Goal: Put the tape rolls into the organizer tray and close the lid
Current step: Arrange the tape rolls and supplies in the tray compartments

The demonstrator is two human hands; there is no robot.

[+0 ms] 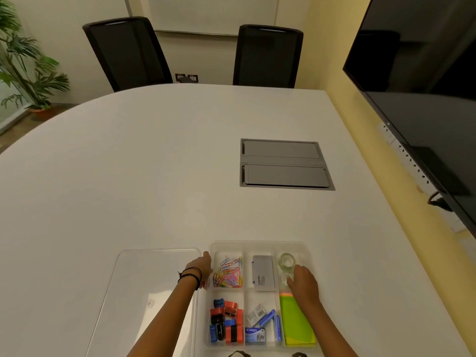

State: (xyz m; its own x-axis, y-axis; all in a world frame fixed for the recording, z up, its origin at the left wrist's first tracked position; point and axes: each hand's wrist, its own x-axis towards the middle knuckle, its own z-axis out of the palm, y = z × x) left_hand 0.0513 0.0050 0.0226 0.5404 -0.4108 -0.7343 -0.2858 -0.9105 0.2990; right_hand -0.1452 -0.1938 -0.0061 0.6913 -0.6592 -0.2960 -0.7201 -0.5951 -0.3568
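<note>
While the organizer tray [257, 245] is steadied on the tabletop [154, 163] by the left hand [202, 265], a second tape roll [286, 277] is pinched in the right hand's [304, 282] grip. Just beyond that grip, another tape roll [288, 259] is seen in the same compartment. Beside the left hand, the clear lid [144, 292] is laid flat.

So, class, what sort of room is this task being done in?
Most likely an office meeting room: a large white conference table with a built-in cable hatch, mesh office chairs and a wall-mounted screen.

Right hand [304, 282] hides second tape roll [284, 278].
</note>
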